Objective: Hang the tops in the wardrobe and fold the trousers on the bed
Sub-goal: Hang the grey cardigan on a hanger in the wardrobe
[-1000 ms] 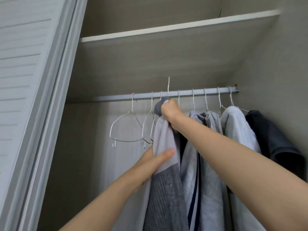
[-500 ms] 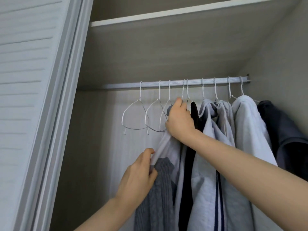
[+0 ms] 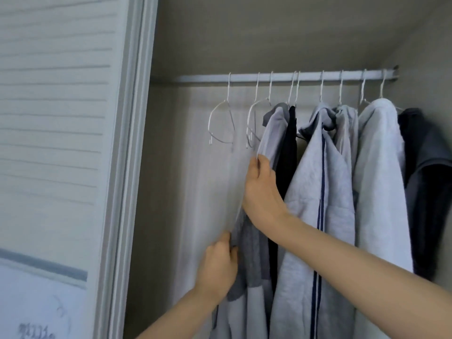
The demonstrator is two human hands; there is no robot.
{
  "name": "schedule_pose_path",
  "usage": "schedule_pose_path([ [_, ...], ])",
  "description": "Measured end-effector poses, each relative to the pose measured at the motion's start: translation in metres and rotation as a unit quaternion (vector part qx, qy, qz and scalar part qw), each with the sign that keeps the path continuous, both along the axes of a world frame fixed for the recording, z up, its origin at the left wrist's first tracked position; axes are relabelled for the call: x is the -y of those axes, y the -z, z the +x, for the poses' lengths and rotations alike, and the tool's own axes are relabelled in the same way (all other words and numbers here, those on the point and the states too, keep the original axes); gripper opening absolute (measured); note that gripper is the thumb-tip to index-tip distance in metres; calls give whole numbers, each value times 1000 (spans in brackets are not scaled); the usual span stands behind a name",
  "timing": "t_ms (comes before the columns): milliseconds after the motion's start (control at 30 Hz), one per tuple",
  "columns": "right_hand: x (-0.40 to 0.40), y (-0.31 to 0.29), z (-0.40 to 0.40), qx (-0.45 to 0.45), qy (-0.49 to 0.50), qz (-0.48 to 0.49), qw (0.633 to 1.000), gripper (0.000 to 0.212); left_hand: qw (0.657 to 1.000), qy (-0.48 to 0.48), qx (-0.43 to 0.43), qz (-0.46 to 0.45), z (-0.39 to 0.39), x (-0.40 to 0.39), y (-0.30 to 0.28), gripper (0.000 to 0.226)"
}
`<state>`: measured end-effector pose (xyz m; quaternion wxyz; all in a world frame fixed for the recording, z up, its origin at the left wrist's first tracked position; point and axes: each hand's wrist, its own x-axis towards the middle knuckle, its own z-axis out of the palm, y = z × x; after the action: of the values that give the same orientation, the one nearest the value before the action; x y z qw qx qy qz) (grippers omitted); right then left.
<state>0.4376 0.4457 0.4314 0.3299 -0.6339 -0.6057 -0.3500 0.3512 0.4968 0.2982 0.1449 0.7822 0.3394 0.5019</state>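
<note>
Grey two-tone knit top (image 3: 271,133) hangs on its white wire hanger from the pale metal wardrobe rail (image 3: 281,77), leftmost of the hung clothes, so I judge this hanging step almost finished. My right hand (image 3: 261,192) pinches its sleeve edge, my left hand (image 3: 219,267) grips the lower hem; next I'd smooth it, let go, and fetch another garment.

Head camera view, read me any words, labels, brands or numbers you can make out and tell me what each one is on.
No text can be read for certain.
Faint handwritten marks on the white panel at lower left: too blurred to read.
The hanging tops, such as the grey top with the navy stripe, the hangers and the rail: no label, brand or number shows.
</note>
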Motion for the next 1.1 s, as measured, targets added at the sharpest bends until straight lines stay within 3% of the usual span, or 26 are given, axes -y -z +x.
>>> schedule_pose_path([
  [133,11,43,8,75,-9,-98,992,73,988,-1,140,-69,-28,20,23,12],
  [267,42,84,5,55,-16,-157,986,69,990,13,50,-128,-48,38,48,22],
  [433,89,130,-3,-10,-68,-174,982,68,993,3,-68,-97,-83,85,72,28],
  [667,145,203,-31,-17,-225,-154,962,61,985,-91,-98,-112,-131,194,110,29],
  [767,175,237,-43,-34,-309,-173,935,57,971,-173,-79,-144,-140,254,131,24],
  [933,243,299,-62,-36,-477,-235,846,49,919,-339,-24,-198,-138,378,183,18],
  [1100,336,344,-85,-52,-594,-340,727,42,809,-521,45,-267,-119,529,234,15],
])
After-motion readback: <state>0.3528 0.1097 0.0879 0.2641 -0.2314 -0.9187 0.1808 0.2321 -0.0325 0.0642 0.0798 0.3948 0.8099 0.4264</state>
